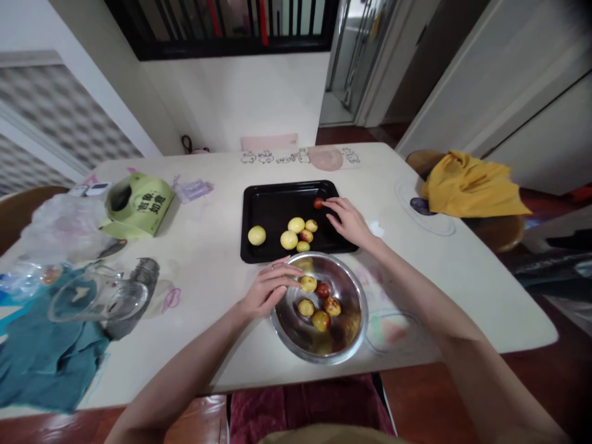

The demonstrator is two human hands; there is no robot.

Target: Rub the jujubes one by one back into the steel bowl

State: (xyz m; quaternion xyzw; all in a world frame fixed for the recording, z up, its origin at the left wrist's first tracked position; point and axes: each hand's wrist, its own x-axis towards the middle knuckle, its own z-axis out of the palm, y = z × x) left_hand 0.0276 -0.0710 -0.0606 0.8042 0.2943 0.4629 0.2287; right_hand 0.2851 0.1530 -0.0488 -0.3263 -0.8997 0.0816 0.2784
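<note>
My left hand [272, 287] reaches over the left rim of a shiny metal bowl [359, 320], fingers stretched out and thumb apart. Its fingertips are at a yellow jujube [309, 283] inside; I cannot tell whether they touch. Below lie several mottled yellow and red-brown jujubes [321, 320] and a dark red one [323, 289]. My right hand [346, 221] is over the right side of a black tray [268, 203]. Its index fingertip meets a small red jujube [318, 203], with the thumb held away. Pale yellow round fruits [289, 240] and smaller jujubes [306, 235] are grouped nearby in the tray.
One pale yellow fruit [256, 235] sits apart at the tray's left. Leftward on the white table [208, 259] are a green bag [143, 203], a clear pitcher [106, 296], plastic bags [65, 222] and a teal cloth [50, 357]. Yellow cloth [472, 185] hangs over a chair at right.
</note>
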